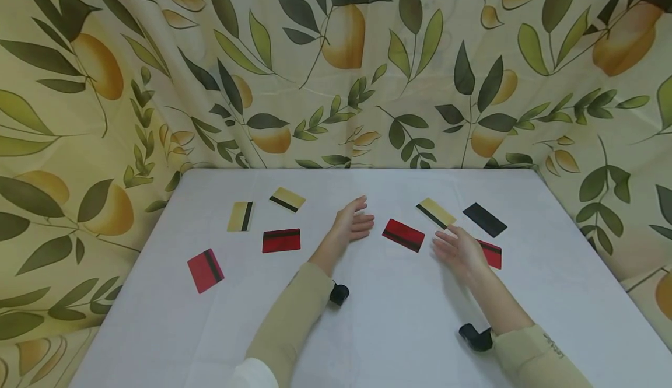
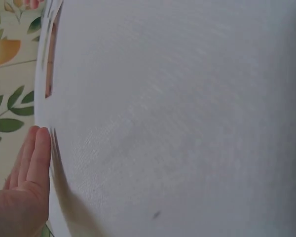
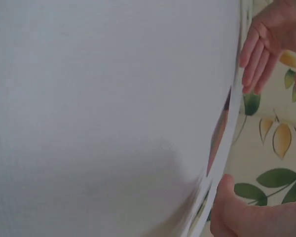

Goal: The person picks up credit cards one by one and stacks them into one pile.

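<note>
My left hand [image 1: 353,222] is held over the middle of the table, fingers extended and holding nothing; in the left wrist view the same hand [image 2: 28,182] also shows straight fingers. A red card with a dark stripe [image 1: 403,235] lies between the two hands. My right hand [image 1: 462,251] is to the right of that card, its fingers straight and nothing in its grasp. Just beyond its fingertips is a gold card [image 1: 433,213]. Another red card [image 1: 492,255] is partly hidden behind the right hand, with a black card [image 1: 485,219] farther back.
On the left side of the white table [image 1: 388,329] lie two gold cards, one upright [image 1: 240,216] and one slanted [image 1: 287,199], a red card [image 1: 281,240], and a pinkish-red card [image 1: 206,271]. A leaf-and-fruit patterned curtain [image 1: 325,108] hangs behind the table.
</note>
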Demonstrator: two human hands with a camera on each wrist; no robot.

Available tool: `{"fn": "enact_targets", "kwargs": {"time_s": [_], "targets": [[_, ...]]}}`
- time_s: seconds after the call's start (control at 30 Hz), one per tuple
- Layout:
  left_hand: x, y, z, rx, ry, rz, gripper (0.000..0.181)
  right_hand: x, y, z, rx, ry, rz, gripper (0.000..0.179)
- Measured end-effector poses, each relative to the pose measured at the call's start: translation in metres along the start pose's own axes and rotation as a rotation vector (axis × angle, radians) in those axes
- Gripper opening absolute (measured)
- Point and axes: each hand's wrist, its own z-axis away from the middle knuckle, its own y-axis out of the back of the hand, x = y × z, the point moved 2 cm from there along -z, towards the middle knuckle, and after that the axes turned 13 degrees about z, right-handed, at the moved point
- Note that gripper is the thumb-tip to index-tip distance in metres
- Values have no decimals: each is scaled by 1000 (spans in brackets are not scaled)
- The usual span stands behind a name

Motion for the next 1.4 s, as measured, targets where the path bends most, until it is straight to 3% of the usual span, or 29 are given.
{"fn": "enact_targets", "kwargs": {"time_s": [0.17,0.63,1.13,1.4], "targets": [[-6,-4,-5,-20,37,-27,66,8,-2,1,-32,-42,-52,57],[-10,-13,-6,-65,95,-97,69,22,-5,6,-117,-103,-80,65],[-8,-18,-4,-90,186,-178,71,22,-10,9,-151,-70,-14,70],[-6,-17,-6,-61,237,-148,69,20,-10,6,-124,-52,75,68]]}}
